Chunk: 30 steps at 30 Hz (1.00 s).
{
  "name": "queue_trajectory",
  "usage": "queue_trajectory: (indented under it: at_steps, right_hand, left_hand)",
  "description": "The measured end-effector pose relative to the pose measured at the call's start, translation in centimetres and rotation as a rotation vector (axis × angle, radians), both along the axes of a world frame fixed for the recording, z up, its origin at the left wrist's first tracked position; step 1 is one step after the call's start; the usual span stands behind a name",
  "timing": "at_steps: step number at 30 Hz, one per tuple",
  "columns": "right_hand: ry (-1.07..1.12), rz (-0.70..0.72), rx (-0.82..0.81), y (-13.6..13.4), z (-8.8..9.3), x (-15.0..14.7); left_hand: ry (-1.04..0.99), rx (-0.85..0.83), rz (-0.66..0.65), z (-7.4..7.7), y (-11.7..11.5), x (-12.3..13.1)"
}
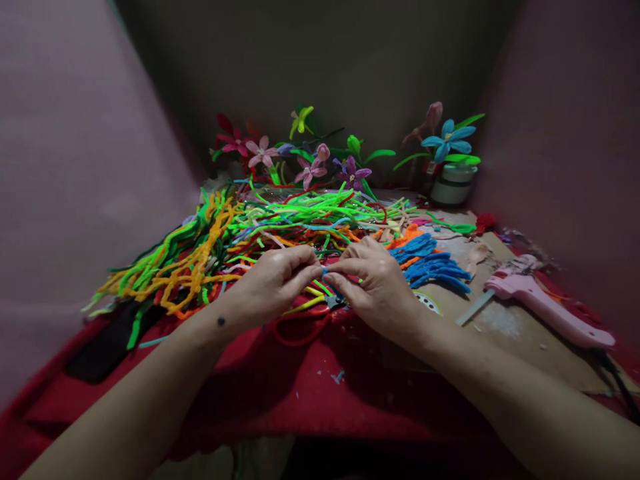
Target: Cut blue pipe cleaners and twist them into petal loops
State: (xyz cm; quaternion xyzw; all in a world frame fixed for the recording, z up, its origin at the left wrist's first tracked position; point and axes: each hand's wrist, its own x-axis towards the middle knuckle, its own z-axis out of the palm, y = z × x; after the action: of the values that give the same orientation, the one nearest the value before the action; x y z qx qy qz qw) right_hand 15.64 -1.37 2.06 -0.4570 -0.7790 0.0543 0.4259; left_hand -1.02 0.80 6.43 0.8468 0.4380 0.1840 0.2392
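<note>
Between my two hands, at the middle of the view, is a small blue piece, mostly hidden by the fingertips. My left hand pinches it from the left, thumb against fingers. From the right, my right hand closes its fingertips on the same piece. Just beyond the hands lies a heap of green pipe cleaners. Bundled blue pipe-cleaner shapes rest right of my right hand. Red-handled scissors and yellow-handled pliers lie below the hands.
A pink glue gun rests on cardboard at the right. Yellow pipe cleaners spread at the left beside a black flat object. Pipe-cleaner flowers and a jar stand at the back. Red cloth covers the table.
</note>
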Motion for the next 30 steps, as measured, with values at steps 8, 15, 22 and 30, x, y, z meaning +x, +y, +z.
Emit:
queue_trajectory:
  at_steps: [8, 15, 22, 30]
  right_hand:
    - [0.549, 0.222, -0.686, 0.3, 0.5, 0.0]
    - [0.839, 0.267, -0.867, 0.4, 0.0, -0.3]
    - [0.796, 0.231, -0.845, 0.5, -0.4, -0.4]
    - [0.852, 0.394, -0.927, 0.3, -0.4, -0.6]
  left_hand:
    - [-0.305, -0.268, 0.116, -0.7, 0.2, 0.3]
    - [-0.533, -0.573, 0.100, -1.5, -0.3, 0.8]
    - [-0.538, -0.510, 0.115, -1.6, -0.2, 1.2]
    - [-0.542, -0.378, 0.181, -1.1, -0.4, 1.3]
